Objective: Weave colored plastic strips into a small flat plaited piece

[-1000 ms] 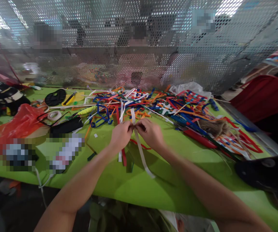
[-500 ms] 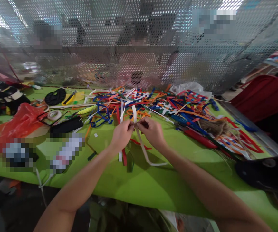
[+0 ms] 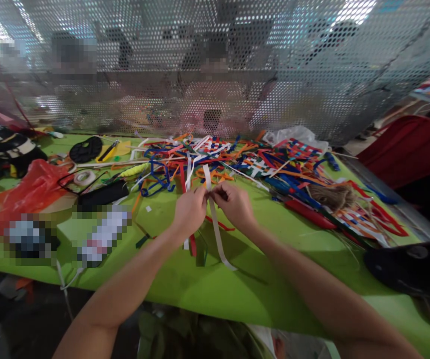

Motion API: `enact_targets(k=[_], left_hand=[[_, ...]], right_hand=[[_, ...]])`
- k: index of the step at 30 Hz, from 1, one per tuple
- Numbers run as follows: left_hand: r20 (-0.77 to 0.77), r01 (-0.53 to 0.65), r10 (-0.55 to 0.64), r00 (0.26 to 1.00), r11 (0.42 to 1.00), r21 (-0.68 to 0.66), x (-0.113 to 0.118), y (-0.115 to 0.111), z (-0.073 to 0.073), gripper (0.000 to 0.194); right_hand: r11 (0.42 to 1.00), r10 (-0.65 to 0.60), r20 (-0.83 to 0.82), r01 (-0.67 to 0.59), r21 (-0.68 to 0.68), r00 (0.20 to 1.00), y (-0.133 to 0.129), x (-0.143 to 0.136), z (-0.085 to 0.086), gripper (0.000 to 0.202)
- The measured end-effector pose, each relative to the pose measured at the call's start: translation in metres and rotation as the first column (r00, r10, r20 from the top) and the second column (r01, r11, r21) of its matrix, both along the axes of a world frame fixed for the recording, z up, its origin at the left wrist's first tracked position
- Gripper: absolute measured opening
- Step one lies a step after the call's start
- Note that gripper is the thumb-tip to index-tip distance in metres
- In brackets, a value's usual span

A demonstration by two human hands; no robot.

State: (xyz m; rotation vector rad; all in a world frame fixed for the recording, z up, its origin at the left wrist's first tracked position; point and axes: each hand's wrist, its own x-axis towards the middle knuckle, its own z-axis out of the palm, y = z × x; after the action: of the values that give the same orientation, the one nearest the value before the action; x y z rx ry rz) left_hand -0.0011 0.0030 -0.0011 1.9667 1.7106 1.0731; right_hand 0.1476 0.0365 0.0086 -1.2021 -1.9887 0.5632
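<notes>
Between my hands is a white strip (image 3: pixel 217 234), flat and ribbon-like. Its upper end sticks up past my fingers, and its lower end hangs toward the green tabletop (image 3: pixel 185 294) and curls at the tip. My left hand (image 3: pixel 191 212) pinches the strip with thumb and fingertips. Close beside it, my right hand (image 3: pixel 234 203) is closed in a pinch on the same strip, its fingertips partly hidden. Under and behind the hands lie a red strip (image 3: pixel 193 244), a dark green strip (image 3: pixel 201 252) and other white strips.
Tangled coloured strips and woven pieces (image 3: pixel 257 167) fill the table's back. To the right lie a bundle of brown twine (image 3: pixel 330 195) and a black cap-like object (image 3: pixel 409 267). An orange plastic bag (image 3: pixel 31 192), tape roll (image 3: pixel 84 177) and black case (image 3: pixel 102 195) lie left.
The white strip's lower end has swung left and straightened; it was bent sharply to the right before. Both hands stay almost in place, still pinching.
</notes>
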Motion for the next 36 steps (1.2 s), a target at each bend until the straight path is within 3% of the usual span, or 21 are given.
enact_targets(k=[3,6,9,11,16,21,23,27,32,36], left_hand=[[-0.007,-0.008,0.008,1.000,1.000,0.001,0.005,-0.002,-0.001,0.016],[0.184,0.026,-0.017,0.983,0.999,-0.044,0.004,0.001,-0.005,0.012],[0.505,0.199,-0.125,0.854,0.975,-0.096,0.001,0.006,-0.011,0.011],[0.628,0.349,-0.196,0.753,0.929,-0.128,0.000,0.009,-0.013,0.014],[0.727,0.530,-0.190,0.659,0.804,-0.269,0.003,0.010,-0.014,0.010],[0.739,0.584,-0.195,0.645,0.750,-0.312,0.005,0.007,-0.013,0.010],[0.727,0.576,-0.195,0.658,0.752,-0.319,0.004,0.007,-0.013,0.012],[0.739,0.488,-0.136,0.659,0.826,-0.283,0.001,0.010,-0.013,0.012],[0.723,0.407,-0.102,0.683,0.876,-0.261,-0.005,0.016,-0.014,0.009],[0.661,0.401,-0.155,0.734,0.884,-0.239,-0.006,0.016,-0.016,0.007]], right_hand=[[0.993,-0.063,0.105,0.052,0.111,0.992,-0.005,-0.003,0.000,0.011],[0.996,-0.046,0.020,0.044,0.076,0.999,-0.004,-0.003,0.001,0.012],[0.997,-0.028,-0.230,0.011,-0.073,0.973,0.003,-0.001,0.002,0.015],[0.990,-0.057,-0.382,0.001,-0.143,0.922,0.009,0.001,0.003,0.020],[0.990,-0.105,-0.581,0.031,-0.136,0.807,0.026,0.012,0.007,0.026],[0.983,-0.175,-0.688,0.159,-0.087,0.704,0.052,0.034,0.008,0.024],[0.977,-0.205,-0.711,0.186,-0.106,0.673,0.057,0.039,0.007,0.024],[0.975,-0.175,-0.645,0.043,-0.216,0.744,0.048,0.031,0.004,0.028],[0.923,0.028,-0.530,-0.225,-0.311,0.848,0.025,0.009,0.000,0.039],[0.909,0.091,-0.433,-0.253,-0.332,0.897,0.022,0.005,-0.002,0.041]])
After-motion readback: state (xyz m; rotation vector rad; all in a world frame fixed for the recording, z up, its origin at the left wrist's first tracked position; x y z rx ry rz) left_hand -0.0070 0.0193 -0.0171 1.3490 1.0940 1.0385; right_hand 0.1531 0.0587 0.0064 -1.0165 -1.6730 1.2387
